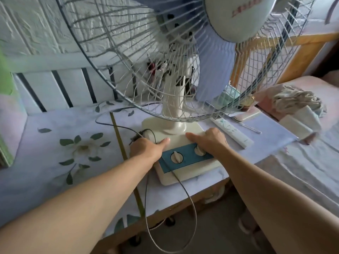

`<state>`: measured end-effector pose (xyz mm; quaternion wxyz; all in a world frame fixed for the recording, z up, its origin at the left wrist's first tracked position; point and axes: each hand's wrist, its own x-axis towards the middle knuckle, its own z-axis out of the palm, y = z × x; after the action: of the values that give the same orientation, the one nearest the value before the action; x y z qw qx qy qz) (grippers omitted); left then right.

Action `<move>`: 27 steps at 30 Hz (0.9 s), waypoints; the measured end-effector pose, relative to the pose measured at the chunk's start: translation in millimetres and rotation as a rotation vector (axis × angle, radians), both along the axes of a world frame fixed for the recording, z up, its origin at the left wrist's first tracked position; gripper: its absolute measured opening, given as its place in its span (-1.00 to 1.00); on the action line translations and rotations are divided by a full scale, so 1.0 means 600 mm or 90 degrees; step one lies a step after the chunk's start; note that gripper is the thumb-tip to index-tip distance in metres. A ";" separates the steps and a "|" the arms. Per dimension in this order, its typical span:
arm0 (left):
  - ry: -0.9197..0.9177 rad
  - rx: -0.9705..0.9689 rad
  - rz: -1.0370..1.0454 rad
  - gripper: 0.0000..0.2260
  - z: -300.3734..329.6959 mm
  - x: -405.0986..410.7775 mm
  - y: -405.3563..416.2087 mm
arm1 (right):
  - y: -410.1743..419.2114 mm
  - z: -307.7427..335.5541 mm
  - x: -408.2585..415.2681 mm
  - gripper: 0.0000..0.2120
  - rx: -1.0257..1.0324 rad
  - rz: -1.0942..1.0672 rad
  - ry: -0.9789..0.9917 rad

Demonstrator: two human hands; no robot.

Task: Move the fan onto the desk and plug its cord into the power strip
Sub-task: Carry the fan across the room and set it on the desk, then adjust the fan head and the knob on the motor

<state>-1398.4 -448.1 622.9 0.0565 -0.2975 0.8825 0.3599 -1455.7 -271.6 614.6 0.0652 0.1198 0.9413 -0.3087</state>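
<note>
The fan (176,107), cream with a wire cage and a blue panel with two knobs, stands upright on the desk (45,162), which is covered by a floral cloth. My left hand (146,147) grips the left edge of its base, thumb on top. My right hand (207,140) presses on the base's right side, partly over the right knob. The cord (183,187) runs over the panel and loops off the desk's front edge; a darker stretch curls behind my left hand. A white socket strip (172,22) shows dimly through the cage.
A white remote (233,133) and a phone (247,114) lie right of the base. A thin yellow stick (124,153) crosses the desk. The bed (302,162) with bundled cloth (297,101) is at the right. A white slatted rail (55,87) backs the desk.
</note>
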 end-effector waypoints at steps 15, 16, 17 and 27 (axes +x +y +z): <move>0.052 0.144 0.012 -0.41 -0.012 -0.002 0.026 | 0.025 0.006 -0.028 -0.36 0.015 -0.008 0.042; 0.054 0.154 0.006 -0.46 -0.011 0.002 0.020 | 0.022 0.007 -0.022 -0.36 0.018 -0.017 0.049; 0.052 0.180 0.004 -0.52 -0.009 0.005 0.014 | 0.019 0.008 -0.014 -0.35 0.022 -0.021 0.057; -0.055 0.299 0.047 -0.78 0.099 0.075 -0.044 | -0.044 0.057 0.100 -0.30 0.087 0.016 0.066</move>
<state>-1353.2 -474.5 682.5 0.1487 -0.3233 0.7598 0.5441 -1396.0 -298.0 648.9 0.0121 0.0963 0.9637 -0.2488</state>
